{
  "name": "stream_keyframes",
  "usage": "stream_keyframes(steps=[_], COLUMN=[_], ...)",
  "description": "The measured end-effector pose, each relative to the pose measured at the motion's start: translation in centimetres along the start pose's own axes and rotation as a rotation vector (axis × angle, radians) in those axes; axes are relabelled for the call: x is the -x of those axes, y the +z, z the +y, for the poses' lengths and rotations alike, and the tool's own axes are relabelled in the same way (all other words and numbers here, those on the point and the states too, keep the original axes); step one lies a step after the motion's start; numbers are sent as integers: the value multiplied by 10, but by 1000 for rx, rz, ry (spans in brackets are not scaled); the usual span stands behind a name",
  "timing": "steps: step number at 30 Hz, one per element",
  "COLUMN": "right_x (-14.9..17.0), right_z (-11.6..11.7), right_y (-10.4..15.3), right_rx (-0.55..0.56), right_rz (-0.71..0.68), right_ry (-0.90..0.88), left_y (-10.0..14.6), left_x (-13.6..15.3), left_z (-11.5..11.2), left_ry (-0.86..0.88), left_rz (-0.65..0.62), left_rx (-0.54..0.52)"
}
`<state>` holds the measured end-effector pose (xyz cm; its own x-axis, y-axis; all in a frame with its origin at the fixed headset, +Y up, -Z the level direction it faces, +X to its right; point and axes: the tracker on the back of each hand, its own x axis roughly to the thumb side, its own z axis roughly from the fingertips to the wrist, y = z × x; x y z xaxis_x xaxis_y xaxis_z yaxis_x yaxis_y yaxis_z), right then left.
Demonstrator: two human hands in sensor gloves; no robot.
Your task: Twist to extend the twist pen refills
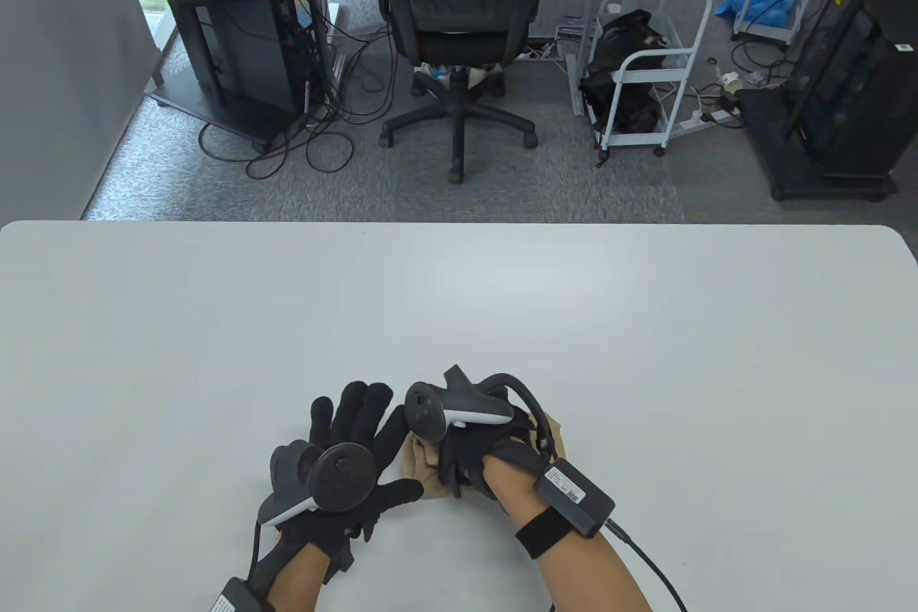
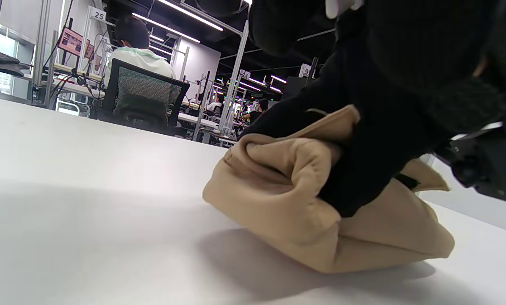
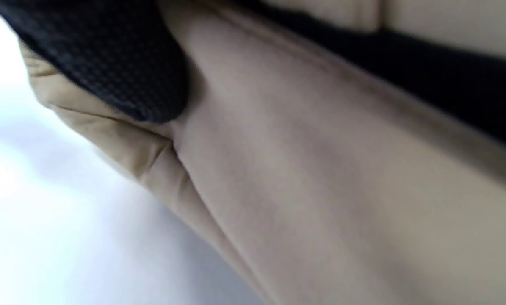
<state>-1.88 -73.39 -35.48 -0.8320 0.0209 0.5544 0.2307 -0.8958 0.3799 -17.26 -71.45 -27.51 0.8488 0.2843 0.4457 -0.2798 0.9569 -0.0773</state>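
Note:
A tan fabric pouch point(image 1: 418, 458) lies on the white table point(image 1: 459, 311) near the front edge. My right hand point(image 1: 462, 458) lies over it and grips a fold of its cloth. The left wrist view shows the pouch point(image 2: 278, 199) bunched under the black glove point(image 2: 380, 144). In the right wrist view a gloved fingertip point(image 3: 121, 63) presses into the pouch point(image 3: 320, 190). My left hand point(image 1: 362, 425) rests on the table just left of the pouch, fingers spread and holding nothing, its thumb pointing at the pouch. No pen shows in any view.
The table's far edge point(image 1: 459, 224) runs across the table view. Beyond it on the floor stand an office chair point(image 1: 459, 31), a black equipment rack point(image 1: 237, 31) and a white cart point(image 1: 645, 67).

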Motion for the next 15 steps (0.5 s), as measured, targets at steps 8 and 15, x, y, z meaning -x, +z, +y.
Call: stream_keyframes(steps=[8, 15], right_x=[-3, -2], right_z=[12, 11], right_y=[-9, 1], right_rx=[-83, -112], right_rz=[3, 22], right_ry=[-17, -15], left_y=[-1, -1], left_x=[2, 3], left_z=[-1, -1], left_ry=[-4, 8], left_rz=[19, 42], left_rx=[35, 66])
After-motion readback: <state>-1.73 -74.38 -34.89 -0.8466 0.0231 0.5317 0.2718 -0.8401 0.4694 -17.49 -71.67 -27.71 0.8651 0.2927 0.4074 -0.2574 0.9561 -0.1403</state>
